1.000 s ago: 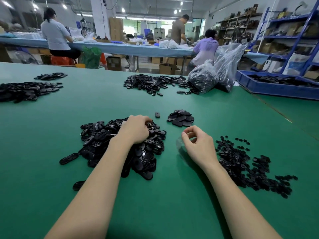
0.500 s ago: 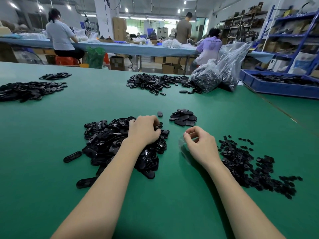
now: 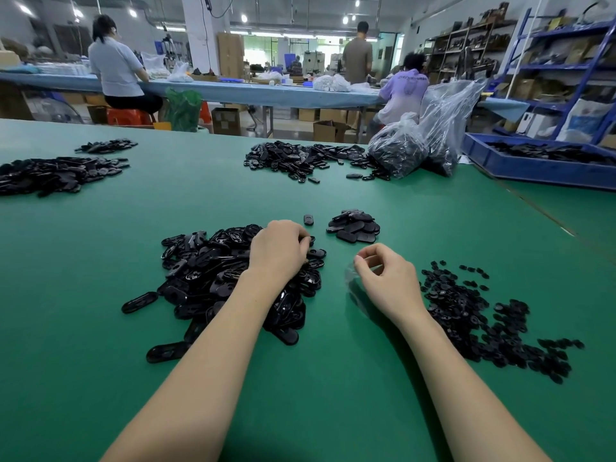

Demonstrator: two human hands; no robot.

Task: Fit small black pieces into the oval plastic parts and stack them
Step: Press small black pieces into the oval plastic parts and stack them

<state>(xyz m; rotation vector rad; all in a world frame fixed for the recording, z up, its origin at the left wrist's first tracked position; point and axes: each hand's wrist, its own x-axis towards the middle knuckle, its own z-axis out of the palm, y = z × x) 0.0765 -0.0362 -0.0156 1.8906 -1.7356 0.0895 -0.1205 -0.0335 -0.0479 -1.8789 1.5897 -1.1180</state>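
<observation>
A heap of black oval plastic parts [image 3: 206, 271] lies on the green table [image 3: 83, 345] in front of me. My left hand [image 3: 280, 251] rests on the heap's far right edge, its fingers curled down onto an oval part. To the right, my right hand [image 3: 388, 281] hovers just above the table with curled fingers, thumb and forefinger pinched on what looks like a clear film [image 3: 353, 288]. The small black pieces [image 3: 466, 315] are spread out right of that hand. A small stack of oval parts [image 3: 355, 226] and a single part [image 3: 309, 219] lie just beyond my hands.
More piles of black parts lie at the far middle [image 3: 293, 160] and far left [image 3: 50, 175]. Clear bags of parts [image 3: 400, 151] stand at the far right next to a blue tray [image 3: 533, 171]. Three people work at a table behind.
My left hand has slid a little to the right across the heap. My right hand stays in place with the same pinch.
</observation>
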